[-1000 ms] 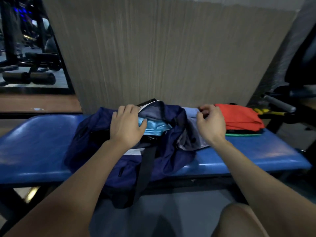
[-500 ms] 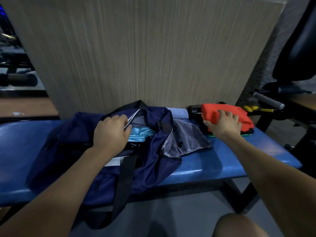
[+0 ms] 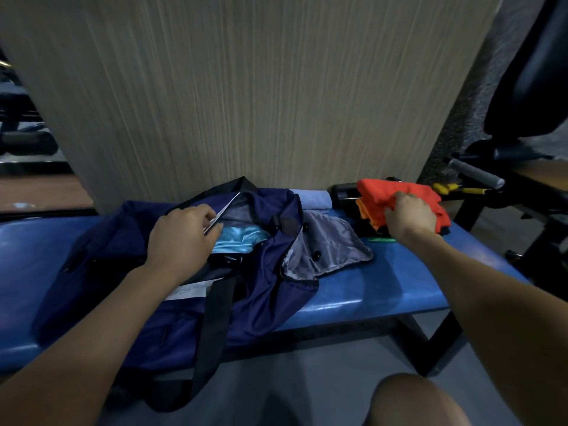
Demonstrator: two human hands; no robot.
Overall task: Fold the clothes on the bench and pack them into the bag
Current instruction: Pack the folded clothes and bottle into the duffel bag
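Note:
A navy bag (image 3: pixel 129 272) lies open on the blue bench (image 3: pixel 384 284), its grey-lined flap (image 3: pixel 329 244) folded out to the right. A light blue garment (image 3: pixel 238 242) sits inside the opening. My left hand (image 3: pixel 181 238) grips the bag's near rim and holds the mouth open. My right hand (image 3: pixel 410 218) grips a folded red-orange garment (image 3: pixel 396 192) and lifts its near edge off a stack of dark clothes (image 3: pixel 367 229) at the bench's right end. A folded pale blue garment (image 3: pixel 312 199) lies behind the bag against the wall.
A wood-grain wall panel (image 3: pixel 261 87) stands right behind the bench. Gym equipment with a grey padded bar (image 3: pixel 475 173) and yellow-handled parts (image 3: pixel 455 189) stands to the right. A black cylinder (image 3: pixel 342 192) lies behind the clothes. My knee (image 3: pixel 415 401) is at the bottom.
My right hand went from the bag's flap to the red-orange garment, closed on it and began raising it. My left hand stayed on the bag's rim. The view shifted to the right.

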